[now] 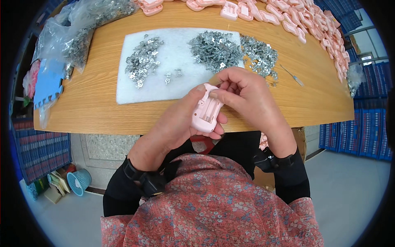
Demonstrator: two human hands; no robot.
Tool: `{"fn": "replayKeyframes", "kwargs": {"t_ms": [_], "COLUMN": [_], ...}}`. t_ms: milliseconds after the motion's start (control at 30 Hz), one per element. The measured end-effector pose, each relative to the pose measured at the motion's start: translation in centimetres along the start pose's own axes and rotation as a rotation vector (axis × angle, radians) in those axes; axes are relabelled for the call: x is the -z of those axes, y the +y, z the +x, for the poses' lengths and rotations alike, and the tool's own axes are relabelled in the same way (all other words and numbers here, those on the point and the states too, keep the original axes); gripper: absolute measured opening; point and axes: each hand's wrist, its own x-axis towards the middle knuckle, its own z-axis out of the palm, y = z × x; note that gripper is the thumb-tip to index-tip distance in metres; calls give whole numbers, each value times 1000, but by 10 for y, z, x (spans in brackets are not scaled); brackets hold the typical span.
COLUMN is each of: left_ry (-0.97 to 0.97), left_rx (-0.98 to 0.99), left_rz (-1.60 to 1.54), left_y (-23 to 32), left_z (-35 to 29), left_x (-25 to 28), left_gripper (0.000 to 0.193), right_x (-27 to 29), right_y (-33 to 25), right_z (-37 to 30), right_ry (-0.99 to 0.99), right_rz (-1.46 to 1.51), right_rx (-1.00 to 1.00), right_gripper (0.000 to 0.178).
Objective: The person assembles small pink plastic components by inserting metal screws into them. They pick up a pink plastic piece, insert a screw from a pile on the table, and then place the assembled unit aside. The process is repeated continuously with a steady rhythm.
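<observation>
A pale pink plastic casing (204,119) with a long open battery compartment is in my left hand (181,109), its fingers wrapped round the back and the thumb along the upper left edge. My right hand (242,90) is bent over the casing's upper end. Its thumb presses into the top of the compartment and the other fingers curl in; whatever they pinch is hidden. Just beyond my hands lies a white foam pad (173,88). On it are a left pile of small metal battery contacts (142,61), a larger pile of spring contacts (216,49), and a few loose pieces (168,77).
More metal pieces (260,55) spill onto the wooden table (94,103) right of the pad, near a thin pointed tool (293,76). Many pink casings (304,20) are heaped along the far right edge. Plastic bags of metal parts (78,37) stand at the far left beside a blue foam mat (48,82).
</observation>
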Motion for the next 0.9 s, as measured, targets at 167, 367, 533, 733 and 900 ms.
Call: {"fn": "replayKeyframes", "kwargs": {"t_ms": [167, 367, 533, 733, 900], "left_ry": [32, 15, -70, -76, -57], "left_rx": [-1, 12, -25, 1, -27], "left_rz": [2, -18, -61, -39, -64], "left_y": [3, 2, -1, -3, -1], "left_z": [-2, -2, 1, 0, -1], "left_x": [-6, -1, 4, 6, 4], "left_gripper": [53, 52, 51, 51, 51], "right_x": [1, 1, -5, -8, -5], "right_y": [-1, 0, 10, 6, 14], "right_z": [-3, 0, -3, 0, -5], "right_ry": [4, -49, -30, -32, -87], "right_rz": [99, 62, 173, 288, 325], "right_rx": [-123, -108, -133, -170, -197], "right_gripper": [19, 22, 21, 22, 23]}}
